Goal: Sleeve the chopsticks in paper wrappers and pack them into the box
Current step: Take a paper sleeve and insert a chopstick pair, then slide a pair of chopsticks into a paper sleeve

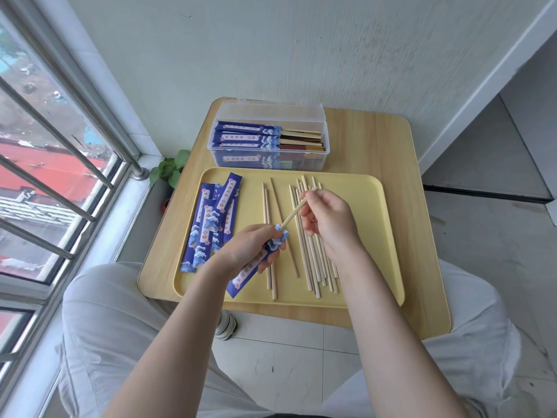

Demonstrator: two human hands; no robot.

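Note:
My left hand [250, 245] grips a blue paper wrapper [245, 274] over the yellow tray [388, 236], its open mouth pointing up and right. My right hand [327, 217] pinches a pale wooden chopstick [297, 211] whose lower tip sits in the wrapper's mouth. Loose bare chopsticks [313, 267] lie fanned across the tray's middle and right, partly under my hands. A heap of empty blue wrappers [208, 224] lies on the tray's left side. Behind the tray stands a clear plastic box [313, 116], open, holding several sleeved chopsticks [247, 135].
The tray rests on a small wooden table [376, 137] against a white wall. A window with metal bars [54, 176] runs along the left. A small green plant [170, 168] sits at the table's left edge. My knees flank the table's near side.

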